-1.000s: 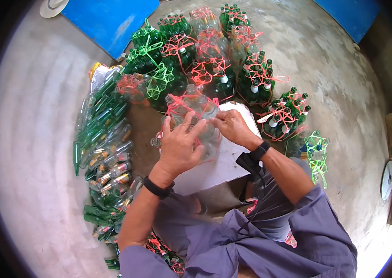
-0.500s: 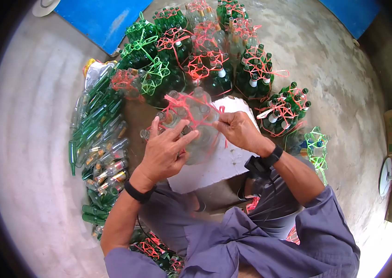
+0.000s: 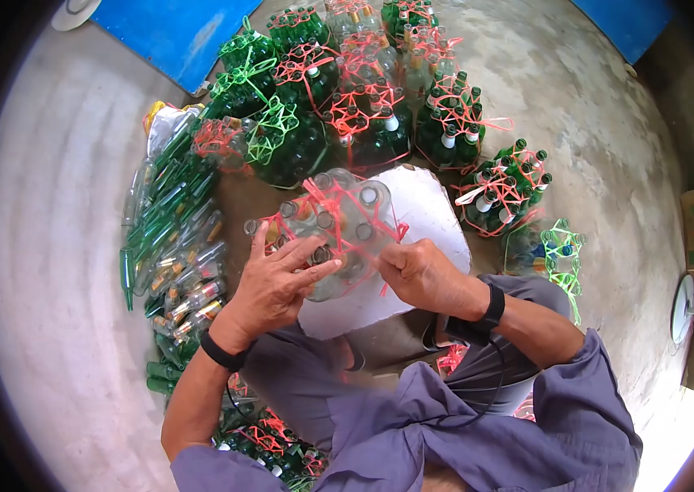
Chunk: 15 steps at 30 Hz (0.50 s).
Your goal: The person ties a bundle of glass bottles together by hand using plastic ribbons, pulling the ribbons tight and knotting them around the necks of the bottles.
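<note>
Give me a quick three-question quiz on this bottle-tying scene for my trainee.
1. True or false: the clear-bottle bundle rests on the white board.
2. The string laced over that bundle is: A green, B red, C blue.
3. Which hand pinches the string at the bundle's side, while the other lies spread on the bottle tops?
Key: 1 true. 2 B. 3 the right hand; the left hand lies spread.

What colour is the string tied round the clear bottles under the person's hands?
Red. The string shows best in the head view, crossing the bottle tops.
</note>
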Available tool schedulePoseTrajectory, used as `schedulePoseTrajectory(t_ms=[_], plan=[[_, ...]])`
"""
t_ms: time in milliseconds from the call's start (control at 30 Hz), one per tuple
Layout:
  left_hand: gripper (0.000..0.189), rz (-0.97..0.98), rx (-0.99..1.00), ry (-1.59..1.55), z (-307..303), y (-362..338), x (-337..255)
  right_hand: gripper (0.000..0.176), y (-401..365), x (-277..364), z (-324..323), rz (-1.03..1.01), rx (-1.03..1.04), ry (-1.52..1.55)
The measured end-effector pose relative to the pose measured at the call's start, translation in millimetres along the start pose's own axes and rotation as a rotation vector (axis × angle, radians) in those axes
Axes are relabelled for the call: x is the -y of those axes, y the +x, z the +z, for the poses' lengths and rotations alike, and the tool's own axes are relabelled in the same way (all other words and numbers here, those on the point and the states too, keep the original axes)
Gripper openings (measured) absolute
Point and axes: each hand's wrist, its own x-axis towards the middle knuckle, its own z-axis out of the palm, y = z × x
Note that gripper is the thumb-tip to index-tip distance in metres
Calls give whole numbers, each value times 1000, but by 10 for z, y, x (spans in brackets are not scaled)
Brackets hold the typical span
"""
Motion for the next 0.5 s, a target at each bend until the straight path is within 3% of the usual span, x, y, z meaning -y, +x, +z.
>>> schedulePoseTrajectory(t_ms=[167,300,500], plan=[[48,57,16,55,-45,-99,18,24,-125,41,97,-62,17,7],[50,28,35,60,-16,-163,-5,22,-130,103,130,-34,57,9],[53,-50,-136,-12,208,-190,-82,25,46,224,0,84,79,88]])
